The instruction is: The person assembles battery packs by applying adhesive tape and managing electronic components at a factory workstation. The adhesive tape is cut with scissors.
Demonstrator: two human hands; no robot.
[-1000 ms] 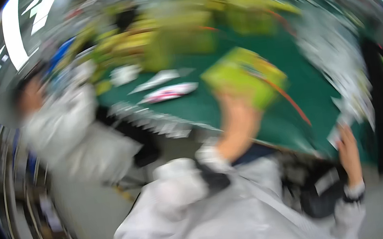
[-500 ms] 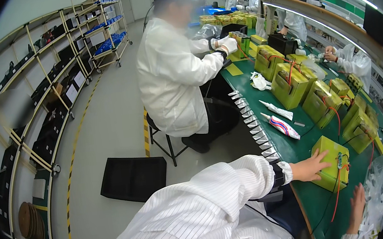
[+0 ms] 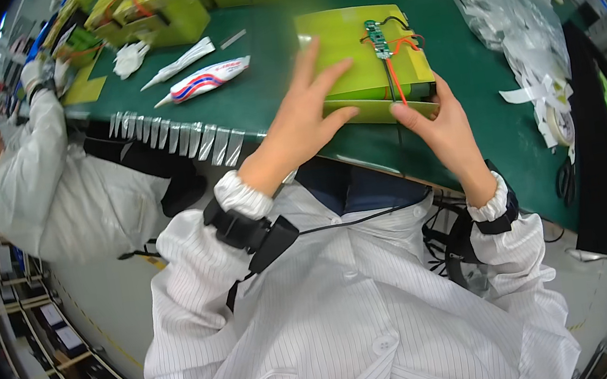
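A yellow-green wrapped battery pack (image 3: pixel 335 51) lies on the green table in front of me. On its top right sits a small green circuit board (image 3: pixel 377 39), from which red and black wires (image 3: pixel 395 79) run down over the near side. My left hand (image 3: pixel 304 109) is at the pack's left near corner, fingers stretched and spread, fingertips over its left edge. At the right near corner is my right hand (image 3: pixel 445 132), its thumb on the near side beside the wires and its fingers round the right end, partly hidden.
Two white tubes, one striped (image 3: pixel 208 79) and one plain (image 3: pixel 179 62), lie left of the pack. Clear strips (image 3: pixel 182 138) hang along the table's edge. More battery packs (image 3: pixel 154 13) stand behind. Plastic bags (image 3: pixel 505 2), a tape roll (image 3: pixel 560 126) and scissors (image 3: pixel 565 182) are at right. A co-worker (image 3: pixel 55 168) sits at left.
The view has swung from the co-worker's side down to the pack before me. My right hand, earlier apart from the pack, is now at its right corner. My left hand stays spread at the pack.
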